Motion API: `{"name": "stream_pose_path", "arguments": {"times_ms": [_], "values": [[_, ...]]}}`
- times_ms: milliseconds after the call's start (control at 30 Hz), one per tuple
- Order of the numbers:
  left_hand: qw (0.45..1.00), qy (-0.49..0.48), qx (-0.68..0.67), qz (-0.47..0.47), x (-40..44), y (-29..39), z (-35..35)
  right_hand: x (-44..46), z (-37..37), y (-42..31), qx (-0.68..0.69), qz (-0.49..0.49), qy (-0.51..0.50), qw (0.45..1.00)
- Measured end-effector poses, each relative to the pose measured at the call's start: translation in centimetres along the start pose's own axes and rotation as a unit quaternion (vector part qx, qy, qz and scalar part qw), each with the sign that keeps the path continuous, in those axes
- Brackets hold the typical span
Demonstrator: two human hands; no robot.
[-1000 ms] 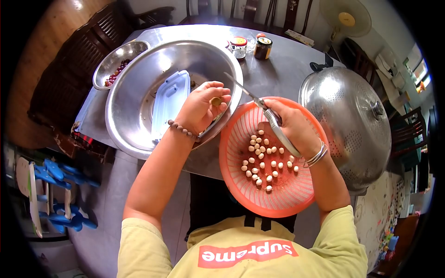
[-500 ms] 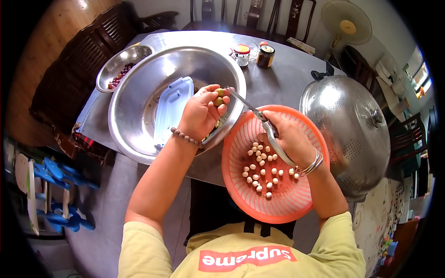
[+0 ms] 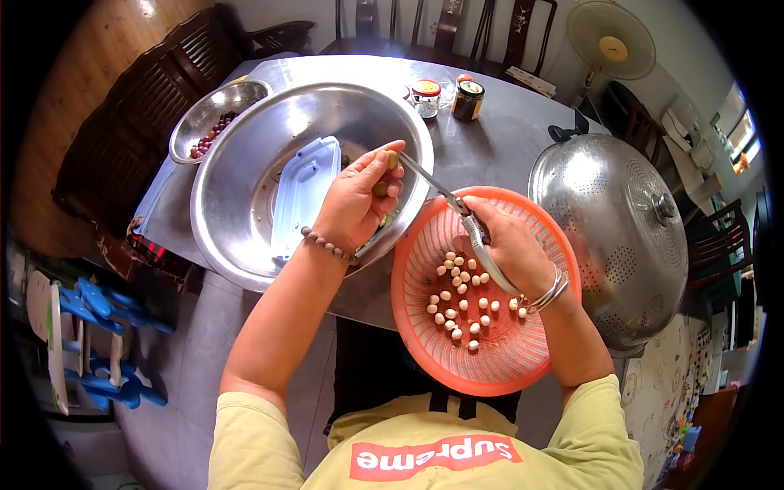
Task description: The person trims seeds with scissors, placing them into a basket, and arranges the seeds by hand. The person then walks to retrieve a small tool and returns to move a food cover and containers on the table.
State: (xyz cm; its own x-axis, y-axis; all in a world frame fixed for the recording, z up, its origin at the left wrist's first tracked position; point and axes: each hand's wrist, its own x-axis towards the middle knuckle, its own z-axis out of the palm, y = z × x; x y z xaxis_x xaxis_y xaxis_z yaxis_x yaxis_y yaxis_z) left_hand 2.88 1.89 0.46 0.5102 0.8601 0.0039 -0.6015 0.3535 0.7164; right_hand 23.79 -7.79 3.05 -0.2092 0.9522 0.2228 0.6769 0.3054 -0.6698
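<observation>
Over the large steel basin [image 3: 214,208], my left hand [image 3: 347,200] pinches an olive-green lotus seed [image 3: 393,160] between thumb and fingertips. A second green seed [image 3: 380,189] sits lower, against the curled fingers. My right hand [image 3: 516,249] is wrapped round the handles of metal shears [image 3: 437,186], whose tips are at the pinched seed. Whether the blades touch its shell I cannot tell. Below my right hand is an orange plastic basket [image 3: 412,339] holding several pale, peeled seeds [image 3: 463,303]. Inside the basin stands a light-blue plastic container [image 3: 306,196], with scraps partly hidden behind my left hand.
A steel bowl [image 3: 186,124] of red grapes [image 3: 214,133] is at the back left. Two jars [image 3: 426,98] stand at the back of the grey table [image 3: 498,147]. On the right leans a large perforated steel lid [image 3: 612,237]. A fan [image 3: 611,41] is behind.
My left fingers have shifted the green seeds: one is now higher at the fingertips, the other lower towards the palm. The shears and right hand have hardly moved.
</observation>
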Motion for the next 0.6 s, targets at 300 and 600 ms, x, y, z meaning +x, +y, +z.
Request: {"name": "stream_pose_path", "arguments": {"times_ms": [300, 600], "values": [[0.999, 0.031, 0.022, -0.008, -0.1, -0.2, -0.1, -0.2, -0.1, -0.3, -0.027, 0.001, -0.008, 1.0], [0.999, -0.004, 0.036, 0.002, 0.0, 0.1, -0.6, -0.5, 0.4, 0.8, -0.011, -0.061, -0.01, 0.998]]}}
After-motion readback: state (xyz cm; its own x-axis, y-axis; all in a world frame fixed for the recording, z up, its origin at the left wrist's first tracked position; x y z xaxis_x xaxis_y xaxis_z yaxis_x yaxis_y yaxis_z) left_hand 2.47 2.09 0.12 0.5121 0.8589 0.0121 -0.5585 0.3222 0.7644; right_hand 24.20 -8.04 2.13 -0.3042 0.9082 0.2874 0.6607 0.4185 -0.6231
